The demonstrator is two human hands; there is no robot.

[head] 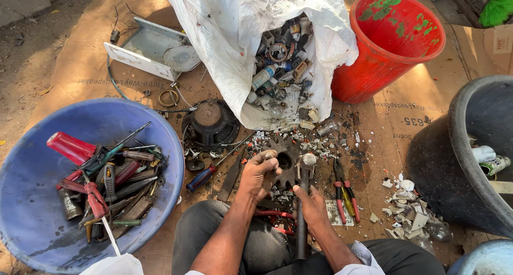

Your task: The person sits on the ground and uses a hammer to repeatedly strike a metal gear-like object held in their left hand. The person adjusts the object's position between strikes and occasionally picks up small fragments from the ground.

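My left hand (257, 174) is closed around a small metal part and holds it on a dark toothed gear (287, 160) lying on the cardboard. In my right hand (310, 206) is the dark handle of a hammer (303, 200), whose metal head rests right beside the left hand, over the gear. Broken white shards and bits of scrap lie scattered around the gear. My knees frame both hands at the bottom.
A blue tub (32, 211) of screwdrivers and pliers sits at left. A white sack (224, 45) of scrap parts lies ahead, a red bucket (395, 45) at upper right, a black tub (454, 152) at right. A speaker (211, 124), blue-handled screwdriver (201, 177) and red-handled pliers (346, 192) lie nearby.
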